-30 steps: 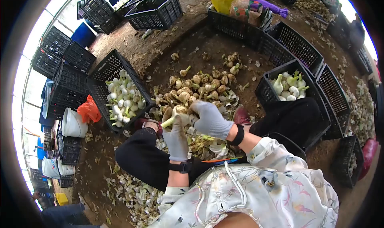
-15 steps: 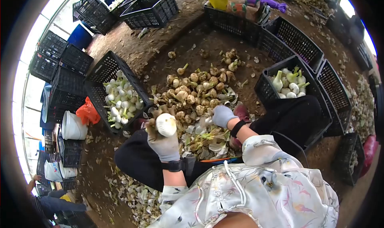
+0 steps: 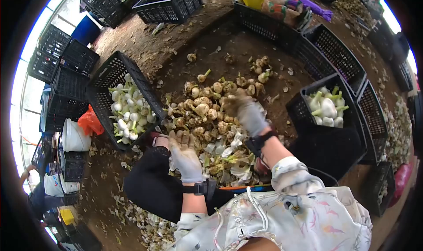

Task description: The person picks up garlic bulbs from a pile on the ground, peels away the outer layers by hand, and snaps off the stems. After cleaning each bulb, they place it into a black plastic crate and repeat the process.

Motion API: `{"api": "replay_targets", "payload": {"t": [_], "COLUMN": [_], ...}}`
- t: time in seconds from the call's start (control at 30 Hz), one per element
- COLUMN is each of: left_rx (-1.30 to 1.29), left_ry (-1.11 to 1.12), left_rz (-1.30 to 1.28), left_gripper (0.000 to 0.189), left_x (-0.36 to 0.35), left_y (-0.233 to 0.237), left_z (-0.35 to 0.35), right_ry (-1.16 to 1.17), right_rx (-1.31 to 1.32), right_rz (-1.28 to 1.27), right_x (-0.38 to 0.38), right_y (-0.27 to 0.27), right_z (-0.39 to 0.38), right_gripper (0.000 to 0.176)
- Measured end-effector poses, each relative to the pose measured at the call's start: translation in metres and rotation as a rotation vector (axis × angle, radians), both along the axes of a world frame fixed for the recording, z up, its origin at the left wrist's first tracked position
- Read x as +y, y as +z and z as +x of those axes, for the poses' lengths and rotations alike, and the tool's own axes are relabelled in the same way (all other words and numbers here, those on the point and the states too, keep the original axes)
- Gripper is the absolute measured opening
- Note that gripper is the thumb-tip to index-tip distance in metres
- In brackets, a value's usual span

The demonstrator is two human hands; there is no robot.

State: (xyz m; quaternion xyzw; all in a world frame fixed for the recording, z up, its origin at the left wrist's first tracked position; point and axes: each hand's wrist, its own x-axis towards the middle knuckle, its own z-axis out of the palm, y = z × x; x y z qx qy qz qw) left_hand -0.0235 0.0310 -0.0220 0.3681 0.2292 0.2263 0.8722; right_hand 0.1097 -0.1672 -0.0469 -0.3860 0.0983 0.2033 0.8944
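My left hand (image 3: 183, 156), in a soiled pale glove, has its palm up and its fingers spread, with nothing in it, at the near left edge of the bulb pile. Over the right part of the brown, dirty bulbs (image 3: 202, 108) is my gloved right hand (image 3: 249, 113), its fingers smeared by motion. Loose peelings and leaves (image 3: 235, 163) lie between my hands and my body. Clean white bulbs (image 3: 128, 112) fill part of the black crate to the left. More white bulbs (image 3: 327, 106) sit in the smaller crate on the right.
Black crates (image 3: 337, 48) curve around the right side. Stacked crates (image 3: 66, 90), a white bucket (image 3: 76, 135) and an orange bag (image 3: 91, 121) stand at the left. Another person's arm (image 3: 27, 174) shows at the lower left. Bags (image 3: 286, 6) rest at the top.
The peeled white bulb has left my left hand, which is now open. My right hand has moved forward over the pile. A large white bulb now shows on top in the right crate.
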Motion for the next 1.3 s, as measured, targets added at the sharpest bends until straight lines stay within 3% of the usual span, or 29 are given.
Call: {"api": "replay_targets", "payload": {"t": [0.03,0.07,0.1,0.17,0.27,0.37,0.43,0.5,0.53,0.57,0.63,0.67,0.77,0.8,0.93,1.17,1.3], "left_rx": [0.055,0.078,0.107,0.114,0.187,0.219,0.188,0.151,0.079,0.034,-0.091,-0.117,-0.165,-0.18,-0.234,-0.265,-0.305], "left_ry": [0.014,0.025,0.032,0.052,0.053,0.002,-0.044,-0.153,-0.214,-0.343,-0.361,-0.321,-0.291,-0.299,-0.29,-0.282,-0.319], "left_rz": [-0.028,-0.015,0.0,-0.012,0.114,0.244,0.299,0.56,0.512,0.371,0.295,0.44,0.673,0.684,0.634,0.687,0.758], "left_gripper": [0.04,0.039,0.038,0.039,0.048,0.051,0.061,0.076,0.082,0.083,0.08,0.078,0.077,0.077,0.073,0.071,0.068], "left_x": [-0.002,-0.004,-0.005,-0.002,0.0,-0.006,-0.005,-0.011,-0.012,-0.017,-0.018,-0.021,-0.032,-0.034,-0.038,-0.042,-0.038], "left_y": [0.001,0.003,0.003,-0.002,-0.004,0.002,0.002,0.008,0.006,0.025,0.009,0.011,0.016,0.016,0.026,0.047,0.054], "left_z": [0.002,0.003,0.003,0.004,0.007,0.013,0.019,0.02,0.02,0.018,0.015,0.014,0.004,0.0,-0.015,-0.03,-0.039], "right_ry": [0.287,0.315,0.605,0.665,0.611,0.291,0.238,0.369,0.43,0.479,0.423,0.417,0.287,0.239,0.235,0.329,0.337], "right_rx": [-0.391,-0.902,-0.962,-1.172,-1.183,-0.786,-0.475,-0.175,-0.088,-0.114,-0.292,-0.373,-0.358,-0.269,-0.346,-0.253,-0.209], "right_rz": [-0.575,-1.374,-1.619,-1.763,-1.686,-1.453,-0.991,-0.346,-0.209,-0.126,-0.062,-0.297,-0.388,-0.378,-0.246,-0.069,-0.102], "right_x": [0.024,0.062,0.084,0.116,0.125,0.113,0.095,0.068,0.056,0.048,0.039,0.032,0.039,0.043,0.031,0.015,0.008], "right_y": [-0.049,-0.071,-0.037,-0.09,-0.103,-0.108,-0.107,-0.042,0.0,0.007,0.064,0.071,0.08,0.078,0.094,0.093,0.088], "right_z": [0.013,0.009,0.007,0.017,0.038,0.055,0.063,0.042,0.026,0.018,-0.018,-0.025,-0.053,-0.059,-0.082,-0.091,-0.085], "right_gripper": [0.033,0.043,0.046,0.043,0.03,0.029,0.026,0.022,0.02,0.026,0.032,0.041,0.042,0.034,0.028,0.021,0.023]}}
